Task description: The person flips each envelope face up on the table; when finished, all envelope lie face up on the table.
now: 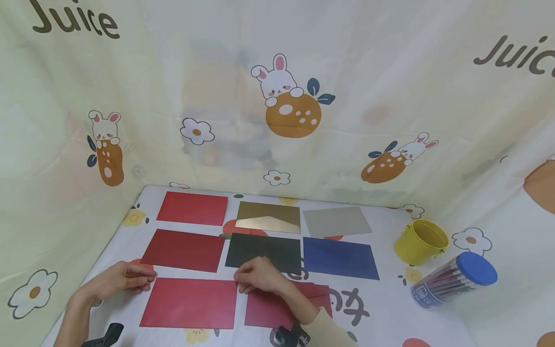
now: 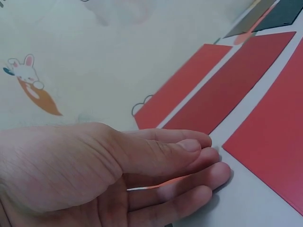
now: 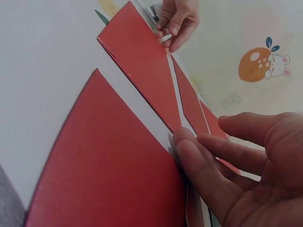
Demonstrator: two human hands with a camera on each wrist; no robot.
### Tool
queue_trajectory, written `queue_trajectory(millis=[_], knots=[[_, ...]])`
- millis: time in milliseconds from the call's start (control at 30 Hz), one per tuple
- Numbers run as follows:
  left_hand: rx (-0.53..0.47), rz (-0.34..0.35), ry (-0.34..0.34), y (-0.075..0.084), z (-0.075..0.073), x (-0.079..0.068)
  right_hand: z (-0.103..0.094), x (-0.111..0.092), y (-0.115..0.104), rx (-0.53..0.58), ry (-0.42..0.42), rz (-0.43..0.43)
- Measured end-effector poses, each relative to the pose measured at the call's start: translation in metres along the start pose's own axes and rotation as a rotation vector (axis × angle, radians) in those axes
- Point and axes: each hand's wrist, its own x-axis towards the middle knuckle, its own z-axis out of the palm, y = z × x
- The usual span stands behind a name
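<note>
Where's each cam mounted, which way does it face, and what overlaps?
Head: on the person's head, facing forward and down at the tabletop; left hand, right hand and forearms show.
Left wrist: on that wrist, looking past its fingers at the front-left red card and backdrop; of the body, only the left hand shows.
Right wrist: on that wrist, looking over the front-right red card toward the person's left; both hands show.
Shared: head and right wrist both see both hands.

At my 12 o'clock, the gold card (image 1: 268, 217) looks glossy; at 11, the far red paper (image 1: 192, 208) looks matt; at 2, the bucket (image 1: 412, 246) looks smooth.
</note>
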Motion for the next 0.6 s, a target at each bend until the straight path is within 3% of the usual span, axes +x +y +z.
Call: queue_trajectory(millis=[100, 300, 400, 600], knots=[[0.033, -0.012, 0.063, 0.003, 0.0, 0.002, -0.001, 0.002, -0.001, 0.007, -0.001, -0.008], [0.095, 0.025, 0.276, 0.011, 0.0, 0.011, -0.012, 0.011, -0.004, -0.012, 0.013, -0.042], [0.11, 0.03, 0.351, 0.011, 0.0, 0.016, -0.019, 0.02, -0.006, -0.007, 0.023, -0.06], [0.124, -0.011, 0.422, 0.006, -0.004, 0.024, -0.024, 0.041, -0.008, 0.242, -0.062, -0.066]])
